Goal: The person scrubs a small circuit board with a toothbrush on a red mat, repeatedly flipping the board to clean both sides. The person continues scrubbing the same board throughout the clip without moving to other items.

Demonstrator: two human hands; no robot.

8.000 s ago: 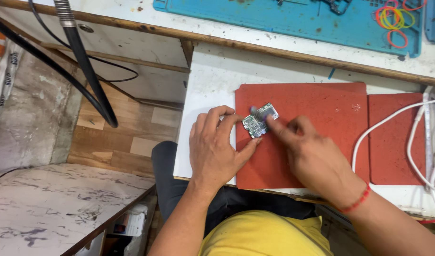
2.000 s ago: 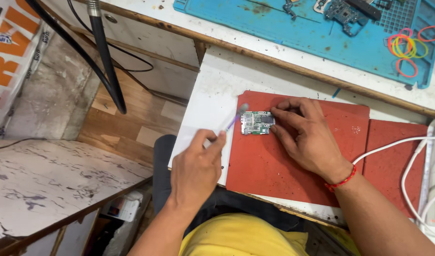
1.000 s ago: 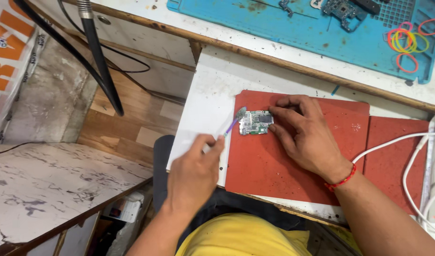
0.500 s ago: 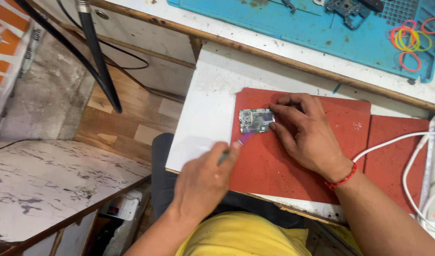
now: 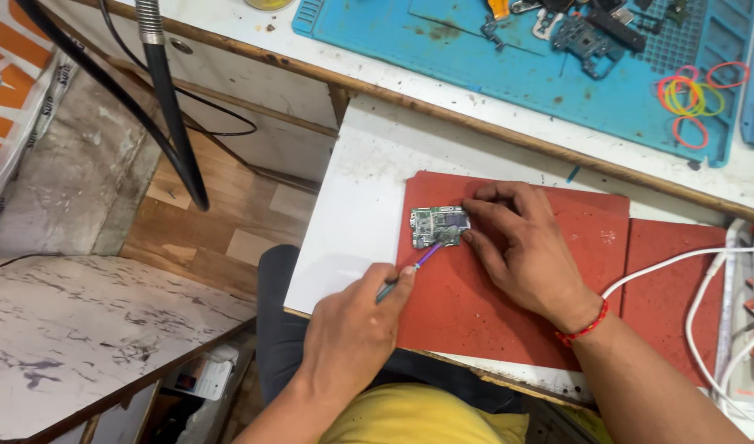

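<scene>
Circuitry first: a small green rectangular circuit board (image 5: 439, 226) with metal shields lies flat near the upper left corner of a red rubber mat (image 5: 492, 296). We see the right hand (image 5: 521, 247) resting on the mat just beside the board, its fingers curled and spread a little, with the fingertips (image 5: 469, 205) touching the board's right edge and pinning it in place. The left hand (image 5: 352, 333) sits lower, at the near edge of the white tabletop (image 5: 360, 189), closed in a pinch around the handle of a thin purple-handled brush (image 5: 422, 256); thumb and forefinger are pressed together on the handle. The brush slants up and to the right, and its bristled tip meets the board's lower edge.

We note a red thread bracelet (image 5: 582, 330) on the right wrist. A second red mat (image 5: 669, 288) lies just beside the first, to the right, and white cables (image 5: 706, 279) cross it. Beyond a wooden strip at the far edge of the white surface lies a blue work mat (image 5: 525, 66), bearing small dark electronic parts (image 5: 578, 33) and a scatter of coloured rubber bands (image 5: 693, 94). To the left, black hoses (image 5: 167, 107) hang down over a wooden floor, and a marbled white surface (image 5: 89, 329) fills the lower left. A yellow shirt (image 5: 418, 415) shows at the bottom edge.
</scene>
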